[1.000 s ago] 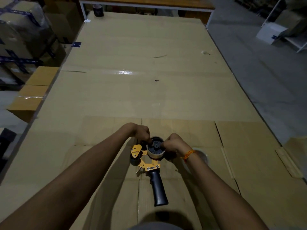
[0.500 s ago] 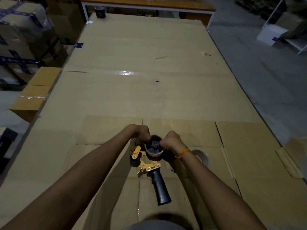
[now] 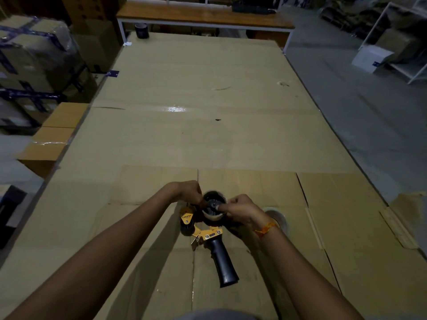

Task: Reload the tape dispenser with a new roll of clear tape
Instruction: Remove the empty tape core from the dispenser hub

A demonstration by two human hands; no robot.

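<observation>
Dimly lit warehouse: cardboard-covered tabletop (image 3: 208, 125), stacked boxes (image 3: 34, 65) at 10 o'clock, wooden bench (image 3: 208, 17) at 12, white shelving (image 3: 392, 42) at 2. Tape dispenser (image 3: 208, 234) lies near the close edge, handle toward 6. Left hand (image 3: 188, 192) pinches at the spool's (image 3: 213, 205) left rim; right hand (image 3: 242, 210) curled, fingertips on its hub. Clear tape roll (image 3: 276, 219) lies at 3 o'clock, behind the right wrist.

You will find almost nothing to read here. The yellow metal guard plate (image 3: 187, 217) on the yellow-and-black handheld tape dispenser (image 3: 206, 232) carries a short line of dark print, but it is too small and blurred for you to make out. A small dark mark sits on the white carton (image 3: 371, 58) at two o'clock, equally unreadable.
</observation>
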